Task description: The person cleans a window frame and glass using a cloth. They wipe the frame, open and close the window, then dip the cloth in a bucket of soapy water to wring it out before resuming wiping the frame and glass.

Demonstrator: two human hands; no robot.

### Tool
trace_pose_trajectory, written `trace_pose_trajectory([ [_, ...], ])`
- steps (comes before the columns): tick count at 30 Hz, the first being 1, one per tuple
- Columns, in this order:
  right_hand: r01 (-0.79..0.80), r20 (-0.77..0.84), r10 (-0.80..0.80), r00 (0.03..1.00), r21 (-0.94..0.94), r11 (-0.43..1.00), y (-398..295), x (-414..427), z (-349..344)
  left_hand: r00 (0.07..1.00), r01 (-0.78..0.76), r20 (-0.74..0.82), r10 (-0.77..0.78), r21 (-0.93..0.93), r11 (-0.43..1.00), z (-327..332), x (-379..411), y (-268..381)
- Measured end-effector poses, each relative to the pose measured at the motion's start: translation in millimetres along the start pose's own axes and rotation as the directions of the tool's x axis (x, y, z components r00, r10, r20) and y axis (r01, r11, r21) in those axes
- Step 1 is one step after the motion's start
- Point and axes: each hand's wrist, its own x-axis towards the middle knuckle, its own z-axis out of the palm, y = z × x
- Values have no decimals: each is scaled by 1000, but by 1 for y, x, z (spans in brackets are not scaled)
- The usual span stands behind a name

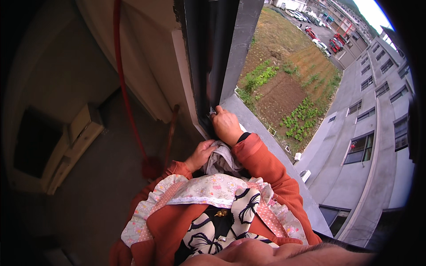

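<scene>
My right hand [227,125] is closed on a small pale piece of material [212,111], probably cloth, at the lower end of the dark window frame [208,66]. Its fingertips are against the frame's inner corner. Lower and to the left, my left hand [200,153] holds the edge of a bunched greyish cloth [222,155] between thumb and fingers. The cloth hangs over the sill in front of my floral apron, below my right wrist. Part of the cloth is hidden behind my right forearm.
Outside the window lie a pale ledge [273,139], a garden plot far below and a grey building [352,133]. Indoors to the left are a curtain [146,66], a red pole [124,89], a brownish pole [172,133] and a wooden cabinet [78,136].
</scene>
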Motion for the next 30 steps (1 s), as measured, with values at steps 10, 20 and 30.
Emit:
trace_pose_trajectory([
  [10, -35, 172, 3, 985, 182, 983, 28, -35, -28, 999, -34, -8, 35, 21, 999, -2, 3, -14],
  [20, 44, -217, 46, 975, 390, 920, -15, 4, -14, 1000, 12, -7, -12, 33, 999, -3, 3, -13],
  [30, 106, -72, -88, 993, 309, 945, -14, 3, 9, 1000, 15, -28, -13, 77, 997, 0, -2, -10],
])
